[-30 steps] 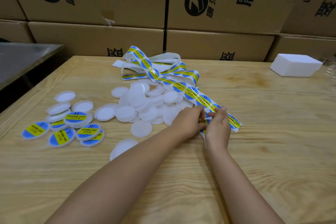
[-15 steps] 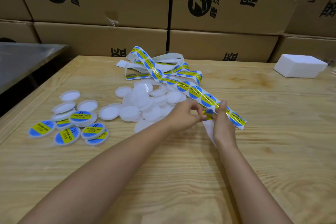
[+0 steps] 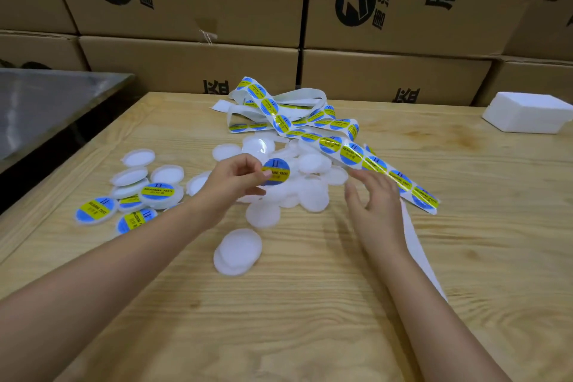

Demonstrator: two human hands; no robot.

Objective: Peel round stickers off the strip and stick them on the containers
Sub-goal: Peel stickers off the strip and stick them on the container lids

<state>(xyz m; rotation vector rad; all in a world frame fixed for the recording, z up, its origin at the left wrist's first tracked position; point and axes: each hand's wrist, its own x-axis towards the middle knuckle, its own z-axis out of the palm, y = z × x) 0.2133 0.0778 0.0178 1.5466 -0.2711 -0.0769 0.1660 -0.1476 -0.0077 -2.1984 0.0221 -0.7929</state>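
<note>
Far left, a grey metal surface [image 3: 62,108] adjoins the pale wooden worktop [image 3: 310,319]. Next lie the finished white round containers bearing blue-and-yellow labels [image 3: 96,211], clustered with a few blank ones. My left grip [image 3: 231,183] pinches one peeled round blue-and-yellow sticker [image 3: 275,171] by its left edge, between thumb and fingertips. It is held in the air above the heap of unlabelled white round plastic containers [image 3: 313,195], printed face towards me. Being round, the sticker has no true long axis; its yellow text band runs roughly left to right, dipping slightly. The relation governing the coming move, as I judge it, is that the blank containers lie directly below and just beyond the sticker. The left grip is therefore the nearer one and need only descend. A separate pair of blank white containers [image 3: 238,250] lies closer to me, between my forearms. My right grip [image 3: 376,205] is released, fingers spread and holding nothing, just beside the heap's right margin and near the white backing strip of round stickers [image 3: 372,161]. The strip's long axis runs diagonally from tangled loops at far centre to the near right, and its bare tail [image 3: 418,251] passes behind my right forearm. Far right rests a white rectangular block [image 3: 530,113]; printed brown cardboard cartons [image 3: 186,65] form the rear wall.
</note>
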